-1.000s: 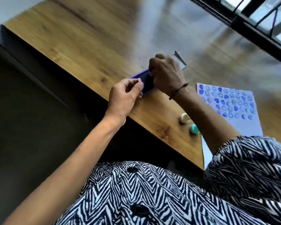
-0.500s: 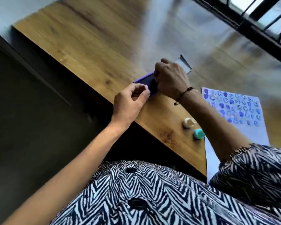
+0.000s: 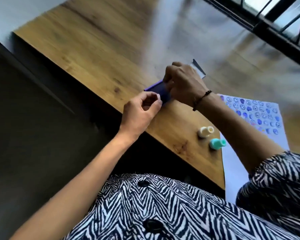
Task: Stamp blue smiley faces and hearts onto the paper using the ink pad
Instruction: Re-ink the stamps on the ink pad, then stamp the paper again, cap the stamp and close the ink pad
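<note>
The ink pad (image 3: 158, 91), a dark blue-purple block, lies on the wooden table (image 3: 93, 54) near its front edge, between both hands. The right hand (image 3: 184, 84) arches over its far end, fingers curled down onto it; what they pinch cannot be told. The left hand (image 3: 140, 115) rests at the near corner, thumb and fingers bent loosely, tips touching the pad. The stamped paper (image 3: 254, 116) lies to the right, two stamps (image 3: 211, 137) just beside it
</note>
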Available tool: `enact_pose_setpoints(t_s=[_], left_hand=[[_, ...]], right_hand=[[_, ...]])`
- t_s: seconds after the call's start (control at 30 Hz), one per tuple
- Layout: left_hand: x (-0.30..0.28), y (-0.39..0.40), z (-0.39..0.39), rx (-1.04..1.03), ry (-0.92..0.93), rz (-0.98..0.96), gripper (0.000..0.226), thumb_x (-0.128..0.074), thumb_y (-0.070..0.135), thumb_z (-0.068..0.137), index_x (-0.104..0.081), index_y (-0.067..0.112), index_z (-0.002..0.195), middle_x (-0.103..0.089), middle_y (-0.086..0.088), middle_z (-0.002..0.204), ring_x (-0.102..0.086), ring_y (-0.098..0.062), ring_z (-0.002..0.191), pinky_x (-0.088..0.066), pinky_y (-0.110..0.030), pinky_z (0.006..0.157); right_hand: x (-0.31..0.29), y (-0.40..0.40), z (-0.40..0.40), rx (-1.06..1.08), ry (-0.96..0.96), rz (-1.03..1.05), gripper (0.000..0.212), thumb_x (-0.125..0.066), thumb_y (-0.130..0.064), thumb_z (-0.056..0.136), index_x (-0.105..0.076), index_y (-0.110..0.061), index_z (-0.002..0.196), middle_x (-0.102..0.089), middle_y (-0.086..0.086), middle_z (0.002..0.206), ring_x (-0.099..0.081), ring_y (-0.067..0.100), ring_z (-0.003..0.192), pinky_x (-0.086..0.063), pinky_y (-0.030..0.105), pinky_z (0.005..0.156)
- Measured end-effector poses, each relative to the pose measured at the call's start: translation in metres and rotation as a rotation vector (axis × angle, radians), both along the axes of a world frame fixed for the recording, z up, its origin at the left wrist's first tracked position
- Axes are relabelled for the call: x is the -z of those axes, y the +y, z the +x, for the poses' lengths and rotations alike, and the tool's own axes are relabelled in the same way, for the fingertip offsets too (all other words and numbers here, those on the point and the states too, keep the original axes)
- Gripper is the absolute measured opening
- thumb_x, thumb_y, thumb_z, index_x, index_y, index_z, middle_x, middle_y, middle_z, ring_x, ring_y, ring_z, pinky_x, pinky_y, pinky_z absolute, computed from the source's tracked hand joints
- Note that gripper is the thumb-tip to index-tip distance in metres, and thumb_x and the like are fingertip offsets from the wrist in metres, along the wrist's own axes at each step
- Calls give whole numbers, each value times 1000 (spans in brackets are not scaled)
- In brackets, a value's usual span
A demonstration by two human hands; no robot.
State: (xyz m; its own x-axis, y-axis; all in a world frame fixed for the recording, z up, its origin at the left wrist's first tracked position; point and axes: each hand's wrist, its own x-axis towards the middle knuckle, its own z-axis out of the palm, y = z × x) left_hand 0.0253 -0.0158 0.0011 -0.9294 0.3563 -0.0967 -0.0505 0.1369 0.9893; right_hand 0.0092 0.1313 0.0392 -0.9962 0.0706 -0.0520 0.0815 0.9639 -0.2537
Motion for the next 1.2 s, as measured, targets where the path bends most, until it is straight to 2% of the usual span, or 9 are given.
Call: enact_pose_setpoints(t_s=[0.17, 0.3, 0.43, 0.53, 0.7, 0.77, 0.93, 1.07, 1.2], left_hand=[[-5, -2, 0, 14, -2, -35, 15, -64, 19, 81, -65, 11, 93, -67, -6, 83, -64, -16, 76, -54, -39, 82], [-5, -1, 1, 11, 9, -45, 17, -64, 18, 81, -66, 9, 95, -66, -5, 83, -61, -11, 75, -52, -32, 79], [-3, -1, 1, 32, 23, -56, 16, -63, 22, 81, -66, 12, 94, -67, -5, 84, -62, -14, 76, -52, -37, 80], [-1, -2, 1, 61, 38, -64, 14, -62, 23, 81, -65, 15, 92, -67, -4, 84, -63, -13, 76, -52, -33, 78], [-8, 5, 9, 22, 7, 22, 10, -59, 21, 76, -62, 19, 86, -62, -2, 77, -56, -16, 71, -49, -39, 78], [-18, 18, 23, 112, 70, 19, 14, -57, 23, 78, -62, 18, 90, -62, -4, 80, -58, -16, 73, -51, -40, 79], [-52, 72, 83, 603, 353, 26, 20, -55, 20, 81, -60, 11, 99, -63, 3, 87, -61, -7, 78, -50, -22, 72], [-45, 109, 132, 915, 582, -172, 19, -49, 20, 87, -53, 5, 97, -64, -11, 93, -59, -28, 87, -45, -40, 76], [-23, 133, 154, 961, 719, -456, 19, -40, 22, 91, -46, 4, 93, -61, -22, 99, -54, -42, 88, -14, -29, 58]], right_hand=[[-1, -8, 1, -24, -26, 3, 16, -54, -2, 77, -61, -4, 91, -58, 19, 105, -56, 39, 86, -42, 37, 62], [-2, -13, 1, 23, -17, 2, 14, -56, -6, 78, -60, -3, 91, -58, 17, 104, -56, 35, 82, -32, 29, 62], [0, -15, 1, 47, -27, -44, 14, -55, -4, 77, -61, -3, 89, -59, 17, 105, -57, 37, 87, -33, 30, 62], [-2, -12, 1, 68, 8, -100, 18, -52, 0, 75, -65, -5, 87, -64, 14, 102, -59, 33, 91, -44, 33, 65], [-19, 24, 40, 461, 328, -481, 14, -58, 0, 70, -68, -3, 80, -58, -3, 67, -51, 12, 65, -40, 28, 67], [-21, 48, 81, 626, 337, -523, 12, -66, -8, 70, -69, -6, 81, -55, -9, 61, -52, 9, 60, -46, 31, 66], [-15, 94, 180, 952, 375, -574, 9, -66, -7, 73, -66, -6, 82, -61, 4, 66, -63, 27, 69, -58, 50, 75], [-7, 110, 210, 890, 289, -341, 12, -65, -7, 74, -67, -3, 85, -71, 18, 85, -60, 23, 78, -50, 33, 81], [-3, 118, 210, 726, 192, -148, 13, -61, -6, 77, -66, -2, 88, -66, 21, 93, -57, 29, 91, -35, 22, 75]])
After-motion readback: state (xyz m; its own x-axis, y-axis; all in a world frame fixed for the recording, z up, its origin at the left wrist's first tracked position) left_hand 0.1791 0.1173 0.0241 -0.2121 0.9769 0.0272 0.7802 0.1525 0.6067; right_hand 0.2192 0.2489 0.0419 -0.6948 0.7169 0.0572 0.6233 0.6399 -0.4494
